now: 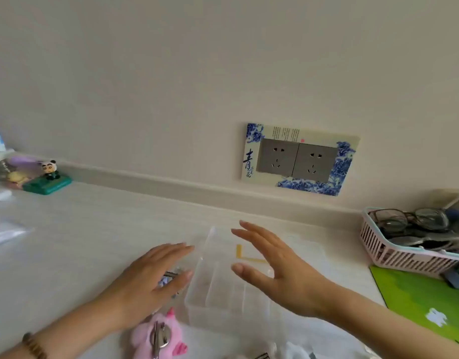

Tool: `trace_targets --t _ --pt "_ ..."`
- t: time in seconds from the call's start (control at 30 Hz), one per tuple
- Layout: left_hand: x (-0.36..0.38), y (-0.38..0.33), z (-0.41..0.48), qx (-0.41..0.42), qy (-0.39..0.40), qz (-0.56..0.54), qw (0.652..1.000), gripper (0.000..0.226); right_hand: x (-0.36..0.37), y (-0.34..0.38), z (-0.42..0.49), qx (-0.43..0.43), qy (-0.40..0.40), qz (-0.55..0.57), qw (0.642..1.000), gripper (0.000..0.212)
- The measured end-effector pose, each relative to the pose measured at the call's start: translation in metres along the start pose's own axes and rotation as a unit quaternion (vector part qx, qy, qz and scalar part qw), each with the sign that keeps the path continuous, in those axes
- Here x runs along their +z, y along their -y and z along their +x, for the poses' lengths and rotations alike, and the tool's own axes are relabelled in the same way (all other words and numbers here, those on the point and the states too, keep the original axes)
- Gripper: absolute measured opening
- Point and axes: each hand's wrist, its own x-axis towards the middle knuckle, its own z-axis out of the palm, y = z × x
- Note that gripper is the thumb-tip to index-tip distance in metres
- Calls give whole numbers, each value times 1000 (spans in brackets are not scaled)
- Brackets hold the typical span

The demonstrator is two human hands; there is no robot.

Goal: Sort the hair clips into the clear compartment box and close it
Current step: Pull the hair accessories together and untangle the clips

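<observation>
Both hands are spread with straight fingers and grip nothing. The left hand lies flat, palm down, over a small cluster of hair clips on the white table. One patterned clip shows between thumb and forefinger, and the hand hides the rest, so their number cannot be told. The right hand hovers, palm turned left, above the one clear compartment box, which stands just right of the clips with its lid open toward the far side.

Near the left wrist lies one pink plush pig with a metal clasp on it. At the far right, one pink slatted basket holds several pairs of glasses beside a green mat. A blue-patterned wall plate carries two sockets. At the far left stands one panda figurine.
</observation>
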Motion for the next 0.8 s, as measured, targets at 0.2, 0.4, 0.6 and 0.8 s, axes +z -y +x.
trace_targets --t 0.2,0.4,0.6,0.8 --pt "22 14 -13 23 18 -41 999 91 46 15 -15 -28 -10 -128 991 60" --pt "36 8 -51 2 -6 -29 1000 46 73 48 -52 -15 -29 -124 992 57" --pt "54 -19 -97 29 -21 -23 999 49 102 62 -110 -22 -32 -99 994 53" --pt "67 -58 -126 38 -7 -7 999 72 109 48 -150 17 -35 -80 996 64"
